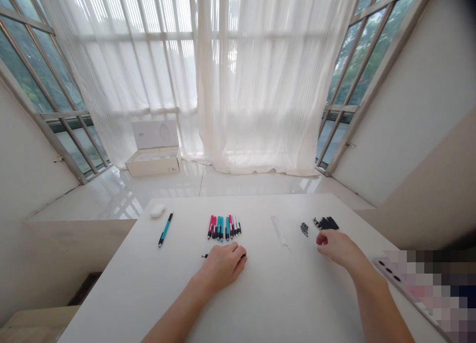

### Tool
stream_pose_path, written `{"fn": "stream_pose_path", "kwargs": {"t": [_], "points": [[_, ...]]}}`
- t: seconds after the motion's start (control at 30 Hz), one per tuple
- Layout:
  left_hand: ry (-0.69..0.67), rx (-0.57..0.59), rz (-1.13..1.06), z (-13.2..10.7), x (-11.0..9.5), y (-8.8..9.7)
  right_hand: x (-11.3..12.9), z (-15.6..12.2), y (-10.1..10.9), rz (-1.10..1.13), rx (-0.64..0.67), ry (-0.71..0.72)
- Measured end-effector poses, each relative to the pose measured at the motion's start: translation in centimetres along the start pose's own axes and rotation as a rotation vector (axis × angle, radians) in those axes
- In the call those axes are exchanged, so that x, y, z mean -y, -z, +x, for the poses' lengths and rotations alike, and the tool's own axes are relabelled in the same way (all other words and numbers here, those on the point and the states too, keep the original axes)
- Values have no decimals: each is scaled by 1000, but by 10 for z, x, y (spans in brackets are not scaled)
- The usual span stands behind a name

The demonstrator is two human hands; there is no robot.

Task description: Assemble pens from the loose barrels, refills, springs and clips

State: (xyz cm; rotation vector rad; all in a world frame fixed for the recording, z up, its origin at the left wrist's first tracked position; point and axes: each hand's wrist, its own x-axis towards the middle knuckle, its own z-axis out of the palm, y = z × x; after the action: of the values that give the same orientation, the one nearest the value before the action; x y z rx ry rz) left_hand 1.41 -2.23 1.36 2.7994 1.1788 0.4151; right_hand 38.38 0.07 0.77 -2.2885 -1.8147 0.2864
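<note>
My left hand (225,266) is closed over a pen (204,256) low above the white table. Only the pen's dark end with a reddish tip shows on the left, and a dark bit shows by the fingers. On the right, my right hand (339,246) has its fingers curled in a pinch; whatever is in them is hidden. Just beyond it lie several black pen parts (329,223), and left of these a small pile of dark grey pieces (304,229). Thin white refills (279,231) lie between the hands. A row of pink, teal and white pen barrels (222,228) lies beyond my left hand.
A teal and black pen (165,229) and a white rounded case (157,210) lie at the table's left. A phone (399,281) lies at the right edge. An opened white box (153,162) stands on the sill before the curtains (256,85).
</note>
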Motion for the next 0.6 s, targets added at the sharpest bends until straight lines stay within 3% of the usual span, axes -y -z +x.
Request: {"fn": "stream_pose_path", "kwargs": {"t": [0.3,0.6], "points": [[0,3,-19,-1,0,1,-1,2,-9,23,7,12],[-18,-14,-13,-1,1,1,-23,-3,1,54,49,-40]]}}
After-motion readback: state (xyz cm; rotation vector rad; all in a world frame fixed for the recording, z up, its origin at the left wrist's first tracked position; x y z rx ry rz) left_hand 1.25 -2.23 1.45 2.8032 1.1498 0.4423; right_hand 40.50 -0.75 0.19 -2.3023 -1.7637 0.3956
